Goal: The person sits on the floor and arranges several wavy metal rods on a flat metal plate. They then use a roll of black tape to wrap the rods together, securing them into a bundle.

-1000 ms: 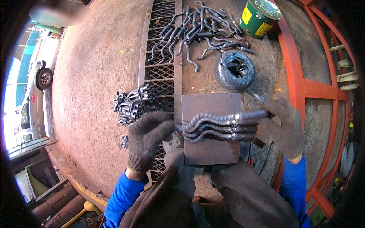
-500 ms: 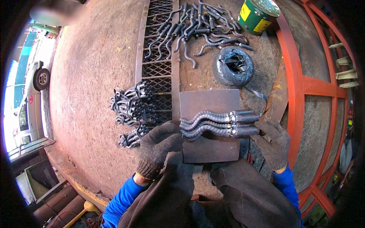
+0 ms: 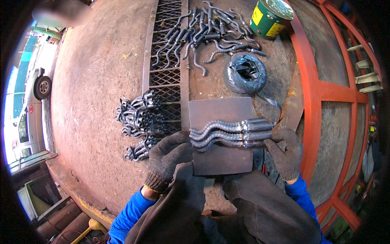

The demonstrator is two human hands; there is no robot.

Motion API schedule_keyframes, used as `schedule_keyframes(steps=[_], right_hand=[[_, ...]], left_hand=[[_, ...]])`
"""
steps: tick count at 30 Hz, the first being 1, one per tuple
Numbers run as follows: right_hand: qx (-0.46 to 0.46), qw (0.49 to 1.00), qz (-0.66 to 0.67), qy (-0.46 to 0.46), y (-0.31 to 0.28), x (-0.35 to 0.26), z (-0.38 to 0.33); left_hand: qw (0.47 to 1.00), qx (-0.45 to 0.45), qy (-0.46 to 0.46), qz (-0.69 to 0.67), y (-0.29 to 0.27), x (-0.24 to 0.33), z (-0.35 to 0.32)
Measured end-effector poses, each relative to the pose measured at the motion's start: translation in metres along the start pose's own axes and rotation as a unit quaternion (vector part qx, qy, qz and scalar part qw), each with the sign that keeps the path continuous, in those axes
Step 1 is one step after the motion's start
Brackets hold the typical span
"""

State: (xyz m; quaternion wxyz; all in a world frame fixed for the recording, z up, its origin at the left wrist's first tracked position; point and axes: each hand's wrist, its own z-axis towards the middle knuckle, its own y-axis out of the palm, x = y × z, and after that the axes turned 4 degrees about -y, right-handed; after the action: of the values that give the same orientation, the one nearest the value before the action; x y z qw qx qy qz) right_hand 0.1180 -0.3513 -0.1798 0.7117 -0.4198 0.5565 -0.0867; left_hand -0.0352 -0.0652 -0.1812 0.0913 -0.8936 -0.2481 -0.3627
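Note:
A row of several wavy ribbed rebar anchors (image 3: 221,127), each with a smooth tube socket, lies across a rectangular metal plate (image 3: 221,163) over my lap. The weld joints between rods and sockets line up. My left hand (image 3: 167,156), in a dark knit glove, closes at the bent rod ends; its fingertips are partly hidden there. At the socket ends, my right hand (image 3: 286,152), gloved alike, grips with thumb and fingers. Left of the plate sit tied bundles of the same anchors (image 3: 140,116).
Loose anchors (image 3: 209,30) are heaped at the back over a mesh grating (image 3: 164,77). A roll of dark plastic strapping (image 3: 245,74) lies beyond the plate, its tail reaching the sockets. A green can (image 3: 271,18) stands at back right, beside an orange metal frame (image 3: 315,91).
The anchors have turned slightly between my hands, and the sockets sit more evenly spread. My right hand has shifted a little at the socket ends. The whole view has moved slightly.

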Motion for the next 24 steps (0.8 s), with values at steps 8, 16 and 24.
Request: schedule_keyframes(steps=[8,16,24], right_hand=[[0.010,1.000,-0.009,-0.021,-0.002,0.009,-0.001],[-0.007,1.000,0.019,0.011,-0.005,0.004,0.003],[0.003,0.991,0.122,0.059,-0.008,0.017,0.005]], left_hand=[[0.999,-0.036,-0.006,-0.039,0.001,0.001,-0.001],[0.998,-0.019,0.051,0.013,-0.001,-0.005,0.001],[0.914,0.174,0.266,0.251,-0.023,0.037,0.091]])
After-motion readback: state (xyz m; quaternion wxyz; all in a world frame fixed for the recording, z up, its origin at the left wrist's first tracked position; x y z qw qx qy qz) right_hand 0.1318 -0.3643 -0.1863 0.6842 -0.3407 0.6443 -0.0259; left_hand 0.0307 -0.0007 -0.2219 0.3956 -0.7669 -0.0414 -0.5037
